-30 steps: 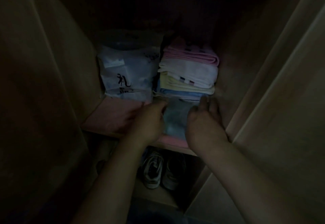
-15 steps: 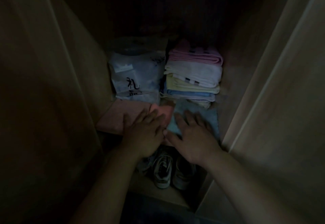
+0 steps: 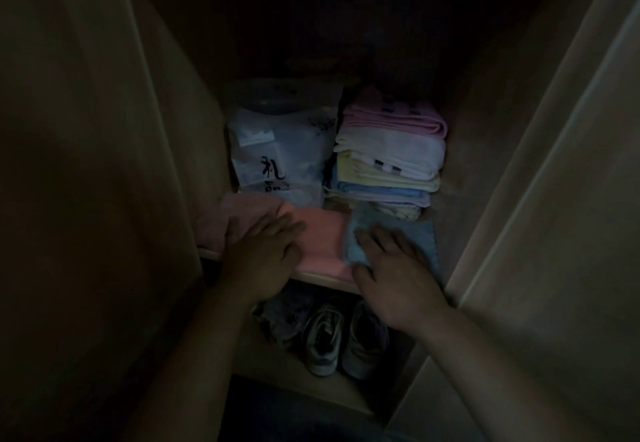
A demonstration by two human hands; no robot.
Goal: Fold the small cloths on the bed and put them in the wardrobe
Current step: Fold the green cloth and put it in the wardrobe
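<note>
inspection of the wardrobe [image 3: 86, 164] interior, dim light.

the blue cloth [image 3: 424, 239] lay flat on the shelf [image 3: 325, 279], at its front right, at 6 o'clock of the towel stack [image 3: 391, 150] and touching its lowest layers. the pink cloth [image 3: 322, 239] lay at 9 o'clock of the blue one, their edges meeting; whether they overlapped could not be told.

the right hand [image 3: 398, 278] rested palm-down on the blue cloth, its fingers [image 3: 381, 237] straight and spread, gripping nothing. the left hand [image 3: 263, 254] rested likewise on the pink cloth, fingers [image 3: 277, 228] straight and holding nothing.

change noted: a second earlier both hands were close together at the blue cloth, working it in against the stack. since then they had flattened and drawn apart, the left hand going toward 9 o'clock onto the pink cloth, and more of the blue cloth showed.

judgement: the placing of this cloth appeared done, and the hands were pressing or smoothing, not carrying. the blue cloth's near edge sat close to the shelf lip, so a slip forward looked possible.

also present: a bag [image 3: 280, 154] at 9 o'clock of the stack; shoes [image 3: 346, 337] on the level below.
</note>
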